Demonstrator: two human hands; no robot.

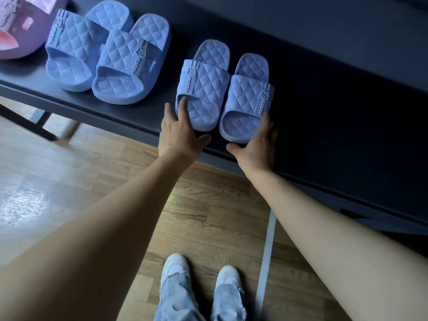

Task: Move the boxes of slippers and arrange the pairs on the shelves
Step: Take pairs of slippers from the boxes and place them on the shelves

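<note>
Slippers in two blue pairs stand on the dark shelf (pixel 335 100), with open surface to their right. The bigger pair (pixel 120 54) sits left. The smaller pair (pixel 208 96) reaches the front edge, and the left hand (pixel 180 133) and right hand (pixel 257 144) press its outer sides with straight fingers.

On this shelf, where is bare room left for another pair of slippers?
Widest bare stretch: the shelf right of the right pair, past the right hand. A narrower gap separates it from the left pair. Crowded far left, where that pair sits close beside the pink package.
</note>
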